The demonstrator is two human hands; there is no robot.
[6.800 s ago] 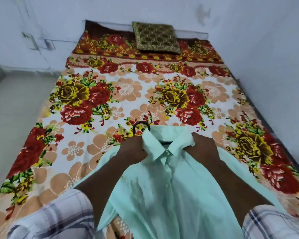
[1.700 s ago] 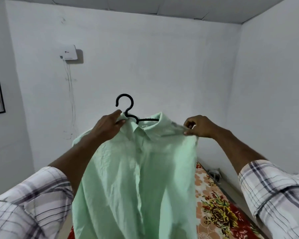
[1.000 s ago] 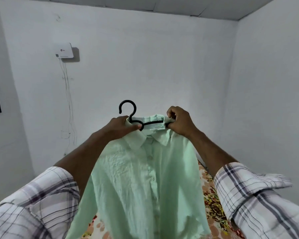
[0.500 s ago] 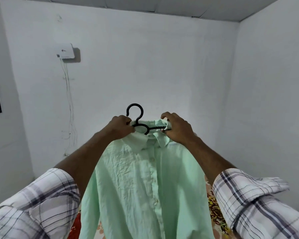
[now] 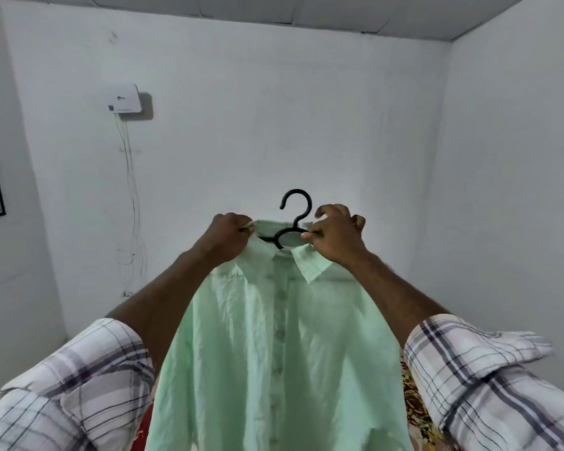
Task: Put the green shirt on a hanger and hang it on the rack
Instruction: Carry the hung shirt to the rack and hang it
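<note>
Shirt (image 5: 274,353) is held aloft on hanger (image 5: 295,209) so it drapes free. Fingers of left hand (image 5: 228,236) and right hand (image 5: 336,237) pinch the collar (image 5: 310,265) either side, apparently squaring it.

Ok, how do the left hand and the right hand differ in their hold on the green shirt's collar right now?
The left hand is a tight fist bunched on the collar; the right hand pinches with thumb and forefinger, its other fingers lifted. The right hand sits right beside the black hanger's neck; the left hand is farther from it. Both hold the green shirt up at collar height.
</note>
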